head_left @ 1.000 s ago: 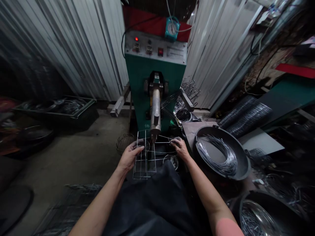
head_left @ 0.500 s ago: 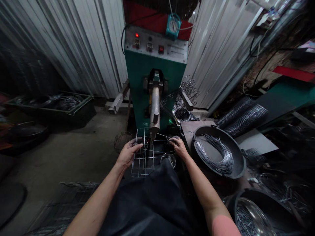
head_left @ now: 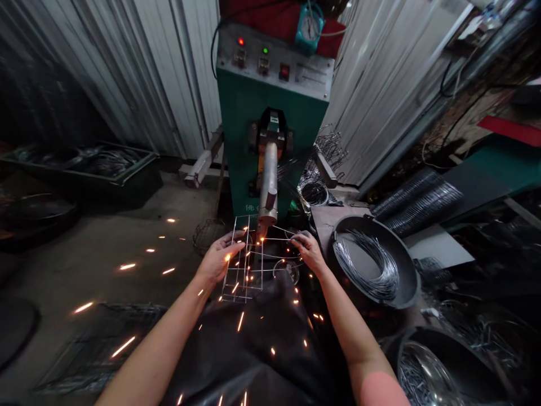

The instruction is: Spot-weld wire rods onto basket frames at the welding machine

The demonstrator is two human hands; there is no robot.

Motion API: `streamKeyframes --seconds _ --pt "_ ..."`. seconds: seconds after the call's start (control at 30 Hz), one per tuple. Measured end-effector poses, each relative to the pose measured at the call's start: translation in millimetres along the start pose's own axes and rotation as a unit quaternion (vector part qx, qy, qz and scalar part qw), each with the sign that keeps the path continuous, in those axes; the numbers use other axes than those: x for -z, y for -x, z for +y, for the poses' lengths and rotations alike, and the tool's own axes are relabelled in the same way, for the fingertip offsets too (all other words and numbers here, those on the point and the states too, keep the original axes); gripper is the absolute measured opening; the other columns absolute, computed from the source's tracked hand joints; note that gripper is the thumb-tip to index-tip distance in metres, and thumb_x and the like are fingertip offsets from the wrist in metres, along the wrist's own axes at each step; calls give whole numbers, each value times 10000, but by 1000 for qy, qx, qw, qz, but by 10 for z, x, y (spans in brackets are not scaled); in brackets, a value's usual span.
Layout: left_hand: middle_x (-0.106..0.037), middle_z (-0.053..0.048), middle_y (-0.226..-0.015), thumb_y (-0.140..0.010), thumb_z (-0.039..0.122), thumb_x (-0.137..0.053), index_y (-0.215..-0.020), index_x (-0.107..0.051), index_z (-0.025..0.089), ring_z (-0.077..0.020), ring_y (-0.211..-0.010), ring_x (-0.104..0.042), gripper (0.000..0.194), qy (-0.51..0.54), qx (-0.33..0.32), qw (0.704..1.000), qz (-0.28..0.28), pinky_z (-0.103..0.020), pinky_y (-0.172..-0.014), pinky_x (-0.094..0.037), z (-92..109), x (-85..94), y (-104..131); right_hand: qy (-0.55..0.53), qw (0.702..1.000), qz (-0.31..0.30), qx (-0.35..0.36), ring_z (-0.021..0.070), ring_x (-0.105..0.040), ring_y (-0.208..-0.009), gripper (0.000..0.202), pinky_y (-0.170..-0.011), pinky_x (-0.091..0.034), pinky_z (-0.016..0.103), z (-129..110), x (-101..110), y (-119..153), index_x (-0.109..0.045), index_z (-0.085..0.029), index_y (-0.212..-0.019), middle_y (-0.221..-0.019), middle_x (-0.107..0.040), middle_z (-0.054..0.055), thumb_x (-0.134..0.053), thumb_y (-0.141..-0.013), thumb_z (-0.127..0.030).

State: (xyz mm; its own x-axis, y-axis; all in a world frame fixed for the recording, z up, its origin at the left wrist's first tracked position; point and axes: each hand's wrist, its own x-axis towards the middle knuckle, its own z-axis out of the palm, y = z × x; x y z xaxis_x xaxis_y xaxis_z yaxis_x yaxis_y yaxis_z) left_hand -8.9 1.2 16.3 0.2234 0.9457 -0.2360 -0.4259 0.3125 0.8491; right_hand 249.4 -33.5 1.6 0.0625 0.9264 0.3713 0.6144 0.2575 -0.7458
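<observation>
A small wire frame (head_left: 247, 282) of thin crossed rods hangs above my dark apron, under the tip of the green machine's metal arm (head_left: 269, 175). Fingers and thumb of my left hand (head_left: 220, 256) are closed on the frame's left side. On the right, my right hand (head_left: 307, 248) pinches the end of a thin wire (head_left: 276, 239) that runs to the machine's tip. Bright orange sparks fly from that contact point over my arms and apron.
The green machine (head_left: 240, 146) stands ahead. At right are a black pan (head_left: 412, 282) with a wire coil (head_left: 380, 276) and a bowl (head_left: 435, 366) of short metal pieces. A bin (head_left: 139, 169) and a wire rack (head_left: 101, 349) lie at left.
Sparks have appeared around the machine's tip, and a green light is now lit beside the red one. The machine's arm tip sits lower against the wires. Both hands keep their grips.
</observation>
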Motion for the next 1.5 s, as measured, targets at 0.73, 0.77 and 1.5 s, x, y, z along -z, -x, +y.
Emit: streamKeyframes --seconds 0.73,0.77,1.5 --pt "-638 -8 -642 -427 170 -817 -813 -654 121 -81 -570 -575 422 -16 -1 1000 -8 -156 -531 -442 73 -21 -42 6 999 50 -16 162 -559 -799 217 -759 -442 294 32 -108 73 -690 -210 -808 -819 -582 35 -544 -825 -370" --pt "-639 -9 -650 -423 170 -819 -814 -656 119 -78 -584 -576 427 -17 -3 1000 -7 -151 -543 -442 73 -17 -40 -1 999 48 -15 160 -561 -793 219 -755 -443 293 18 -110 81 -691 -207 -806 -812 -582 34 -546 -824 -370" --pt "-634 15 -713 -459 274 -832 -864 -639 160 -99 -618 -570 463 -53 -57 996 43 -193 -579 -458 36 -45 83 167 961 102 -198 192 -612 -631 221 -602 -454 281 1032 86 997 -553 -204 -998 -717 -647 36 -498 -794 -272"
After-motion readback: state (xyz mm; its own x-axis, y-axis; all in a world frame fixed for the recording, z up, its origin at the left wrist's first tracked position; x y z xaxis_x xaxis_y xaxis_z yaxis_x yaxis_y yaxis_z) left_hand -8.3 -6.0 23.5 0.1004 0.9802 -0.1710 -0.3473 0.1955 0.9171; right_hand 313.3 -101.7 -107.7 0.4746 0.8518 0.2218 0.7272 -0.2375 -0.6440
